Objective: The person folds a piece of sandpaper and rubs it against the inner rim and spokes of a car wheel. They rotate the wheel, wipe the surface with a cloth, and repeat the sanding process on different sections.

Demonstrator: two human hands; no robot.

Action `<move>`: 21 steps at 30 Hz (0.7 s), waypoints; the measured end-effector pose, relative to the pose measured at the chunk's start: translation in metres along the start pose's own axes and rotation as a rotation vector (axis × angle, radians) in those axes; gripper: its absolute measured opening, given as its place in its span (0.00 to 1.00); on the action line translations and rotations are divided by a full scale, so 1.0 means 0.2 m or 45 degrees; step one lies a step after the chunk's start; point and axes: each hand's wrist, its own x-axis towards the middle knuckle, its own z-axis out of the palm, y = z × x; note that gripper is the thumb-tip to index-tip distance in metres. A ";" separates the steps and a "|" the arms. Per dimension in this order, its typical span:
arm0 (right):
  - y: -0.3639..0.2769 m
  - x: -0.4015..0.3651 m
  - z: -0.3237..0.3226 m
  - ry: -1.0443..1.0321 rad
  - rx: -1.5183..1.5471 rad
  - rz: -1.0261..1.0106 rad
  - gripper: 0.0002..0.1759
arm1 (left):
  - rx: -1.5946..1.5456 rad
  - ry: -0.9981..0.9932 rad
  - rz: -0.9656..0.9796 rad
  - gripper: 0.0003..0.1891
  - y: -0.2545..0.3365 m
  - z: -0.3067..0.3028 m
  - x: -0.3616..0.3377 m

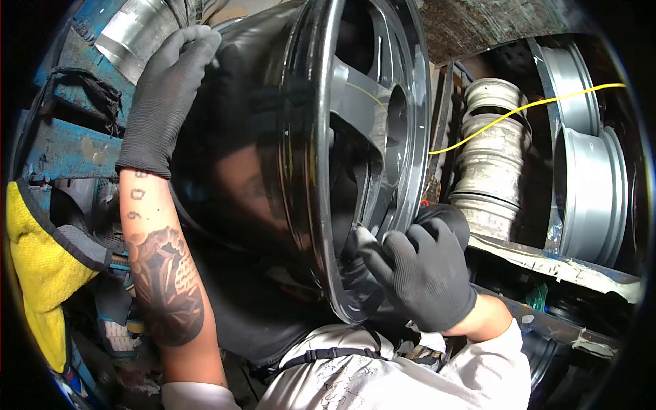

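Observation:
A large glossy black wheel rim [253, 137] stands tilted in front of my body, its spoked face turned to the right. My left hand [174, 75], in a dark grey glove, grips the rim's back edge at the upper left, fingers pressed together. At the lower part of the spoked face is my right hand [427, 277], gloved too. Its fingers are curled round the front lip, with the thumb reaching in beside a spoke [369, 184]. The fingertips are partly hidden behind the lip and the hand itself.
Dull silver rims [488, 164] are stacked on a rack at right, beside grey rims [591, 191]. A yellow cable [526, 106] crosses before them. Left are a blue metal bench [75, 147], a yellow cloth [44, 273] and a bare metal cylinder [137, 34].

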 end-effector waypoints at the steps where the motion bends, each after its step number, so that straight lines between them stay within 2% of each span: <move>1: 0.00 0.01 -0.01 -0.007 -0.001 -0.006 0.15 | 0.033 0.009 -0.014 0.20 0.00 -0.01 -0.01; 3: 0.01 0.03 -0.03 -0.017 -0.008 -0.005 0.12 | 0.022 0.000 -0.031 0.20 0.01 -0.01 -0.01; 4: 0.03 0.03 0.00 0.022 -0.076 -0.049 0.13 | 0.010 -0.005 -0.034 0.21 0.01 0.00 -0.01; 8: 0.03 -0.03 -0.09 -0.017 0.041 0.063 0.17 | 0.008 -0.014 -0.051 0.22 0.01 -0.01 -0.02; 15: 0.03 -0.07 0.00 0.171 0.034 0.019 0.18 | 0.043 -0.001 -0.048 0.21 0.01 0.00 0.00; 19: 0.03 -0.07 0.04 0.097 0.020 0.062 0.20 | 0.064 -0.021 -0.013 0.22 -0.02 -0.02 0.00; 21: 0.02 -0.06 0.02 0.031 0.103 0.092 0.29 | 0.043 -0.027 -0.009 0.21 -0.02 -0.01 0.01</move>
